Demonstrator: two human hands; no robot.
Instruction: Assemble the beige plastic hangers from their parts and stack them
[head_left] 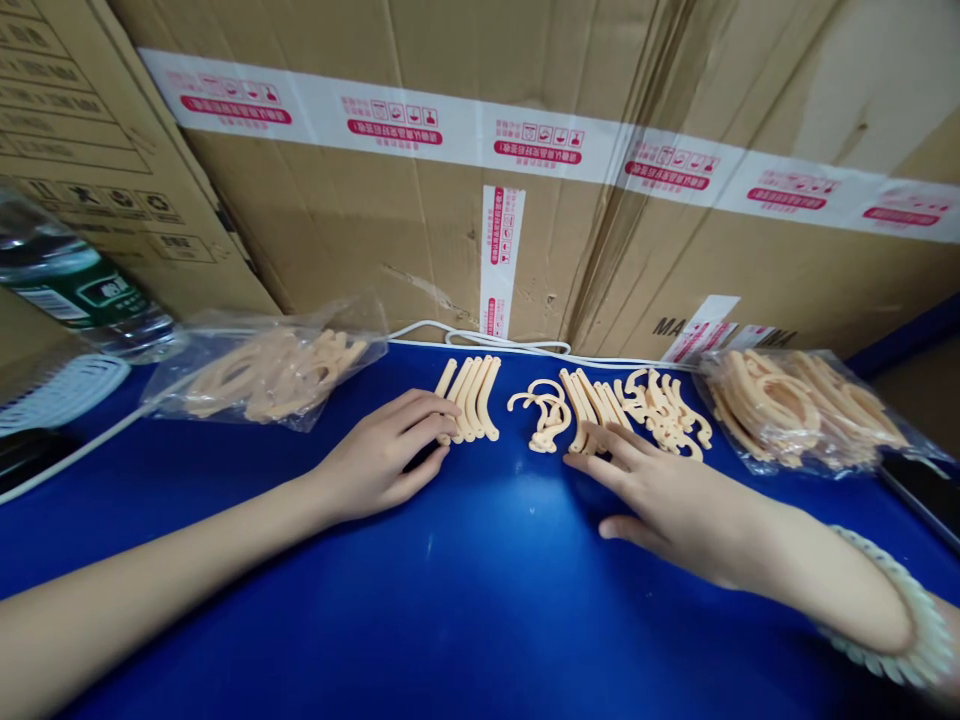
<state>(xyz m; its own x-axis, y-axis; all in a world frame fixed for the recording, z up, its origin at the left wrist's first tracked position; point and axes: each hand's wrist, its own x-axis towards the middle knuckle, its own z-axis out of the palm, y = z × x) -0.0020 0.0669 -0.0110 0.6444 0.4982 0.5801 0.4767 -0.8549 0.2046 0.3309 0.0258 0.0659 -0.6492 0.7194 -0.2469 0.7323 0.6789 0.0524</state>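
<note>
1. Lying flat on the blue table, the right hand is resting unclenched, fingertips touching the curved strips at 12 o'clock.
2. The left hand is sitting loosely curled, gripping nothing, fingertips touching the straight strip row at 1 o'clock.

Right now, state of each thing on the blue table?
left hand: flat, fingers touching curved strips
right hand: flat, fingers on straight strips
hook pieces: loose pile
left bag: filled, lying flat
right bag: filled, lying flat
bottle: on its side
</note>
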